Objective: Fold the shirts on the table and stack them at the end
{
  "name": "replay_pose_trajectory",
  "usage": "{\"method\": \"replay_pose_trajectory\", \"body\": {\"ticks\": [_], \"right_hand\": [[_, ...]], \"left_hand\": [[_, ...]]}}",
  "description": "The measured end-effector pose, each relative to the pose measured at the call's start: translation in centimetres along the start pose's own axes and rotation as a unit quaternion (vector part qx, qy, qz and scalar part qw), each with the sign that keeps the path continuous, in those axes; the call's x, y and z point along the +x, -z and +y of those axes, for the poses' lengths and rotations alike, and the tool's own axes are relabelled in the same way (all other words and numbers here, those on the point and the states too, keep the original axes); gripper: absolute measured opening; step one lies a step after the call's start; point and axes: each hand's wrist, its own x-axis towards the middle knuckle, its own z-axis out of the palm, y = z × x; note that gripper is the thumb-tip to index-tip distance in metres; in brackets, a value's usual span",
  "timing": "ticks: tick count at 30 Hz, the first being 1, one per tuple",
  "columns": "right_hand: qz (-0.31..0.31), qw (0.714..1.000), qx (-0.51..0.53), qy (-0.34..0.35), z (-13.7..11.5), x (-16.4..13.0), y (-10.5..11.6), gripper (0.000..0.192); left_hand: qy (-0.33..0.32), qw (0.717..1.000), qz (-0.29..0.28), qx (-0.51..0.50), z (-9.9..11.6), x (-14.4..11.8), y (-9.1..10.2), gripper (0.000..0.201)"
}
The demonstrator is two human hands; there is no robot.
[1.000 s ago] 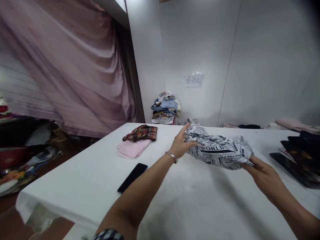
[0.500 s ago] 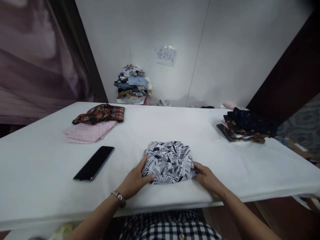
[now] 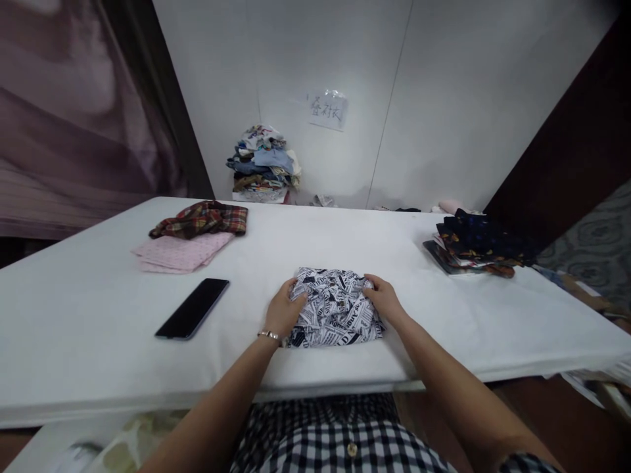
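A folded black-and-white shirt (image 3: 335,312) with a newspaper print lies on the white table (image 3: 438,328) in front of me, small buttons showing near its middle. My left hand (image 3: 286,309) is closed on its upper left side, thumb on top and the other fingers partly hidden at the edge. At the upper right corner, my right hand (image 3: 384,299) pinches the cloth between thumb and fingers. A black phone (image 3: 193,309) lies to the left of my left hand.
At the back left, a red plaid garment (image 3: 204,220) rests on folded pink cloth (image 3: 182,253). A stack of dark folded clothes (image 3: 478,243) sits at the right. Against the wall rises a clothes pile (image 3: 263,164), near a paper sign (image 3: 328,110).
Both hands have slid from the shirt's lower sides up toward its far corners and grip it there. My right hand has come up from the lower right edge. The view has shifted slightly.
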Motion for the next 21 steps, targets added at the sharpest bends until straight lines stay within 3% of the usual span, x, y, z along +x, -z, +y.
{"method": "replay_pose_trajectory", "body": {"ticks": [2, 4, 7, 10, 15, 21], "right_hand": [[0.002, 0.998, 0.032, 0.051, -0.1, -1.2, 0.5, 0.039], [-0.007, 0.993, 0.083, 0.084, 0.3, -2.8, 1.1, 0.04], [-0.061, 0.991, 0.111, 0.046, 1.5, -4.6, 1.9, 0.052], [-0.066, 0.997, 0.041, -0.02, 2.5, -4.7, 2.3, 0.068], [-0.024, 0.994, -0.11, -0.014, 2.1, -2.2, 2.1, 0.062], [-0.031, 0.989, -0.074, 0.123, 1.9, -0.4, 0.2, 0.029]], "left_hand": [[-0.069, 0.997, 0.002, -0.018, -0.2, -1.3, 0.4, 0.054], [-0.089, 0.996, -0.013, -0.018, -0.6, -2.8, 1.0, 0.061], [-0.014, 0.998, -0.055, -0.011, -1.6, -4.0, 1.9, 0.077], [0.059, 0.995, -0.08, 0.005, -2.1, -3.5, 2.8, 0.079], [0.052, 0.986, -0.071, 0.145, -0.7, -0.8, 3.4, 0.061], [-0.011, 0.985, -0.049, 0.165, 0.4, 0.9, 0.9, 0.029]]}}
